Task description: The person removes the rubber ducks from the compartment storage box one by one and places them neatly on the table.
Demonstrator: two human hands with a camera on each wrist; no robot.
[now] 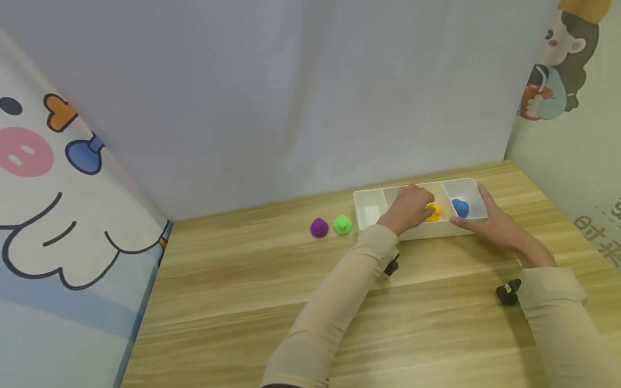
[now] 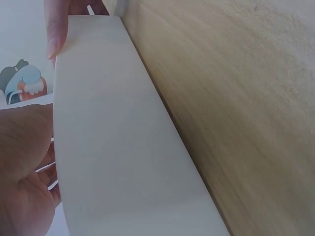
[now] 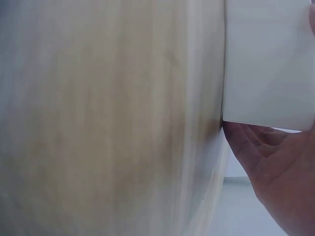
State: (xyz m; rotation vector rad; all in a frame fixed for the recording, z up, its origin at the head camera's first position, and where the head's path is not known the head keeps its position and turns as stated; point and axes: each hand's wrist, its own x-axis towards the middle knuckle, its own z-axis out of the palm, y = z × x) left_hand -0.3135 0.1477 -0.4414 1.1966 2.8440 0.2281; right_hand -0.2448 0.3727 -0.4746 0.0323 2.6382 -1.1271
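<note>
A long white divided box [image 1: 412, 233] stands on the table. My left hand [image 1: 409, 207] reaches in over its front wall and pinches a yellow rubber duck [image 1: 434, 214] in the compartment left of the rightmost one. A blue rubber duck [image 1: 460, 208] sits in the rightmost compartment. At the right end, my right hand [image 1: 497, 226] grips the box, its thumb on the front wall and its fingers round the end wall. The left wrist view shows the box's front wall [image 2: 113, 123] up close, hiding the left fingertips and the yellow duck.
Left of the box, a green rubber duck [image 1: 342, 224] and a purple rubber duck [image 1: 319, 228] sit side by side on the wooden table [image 1: 233, 280]. A pale curtain [image 1: 242, 108] hangs behind the table, with printed panels on both sides.
</note>
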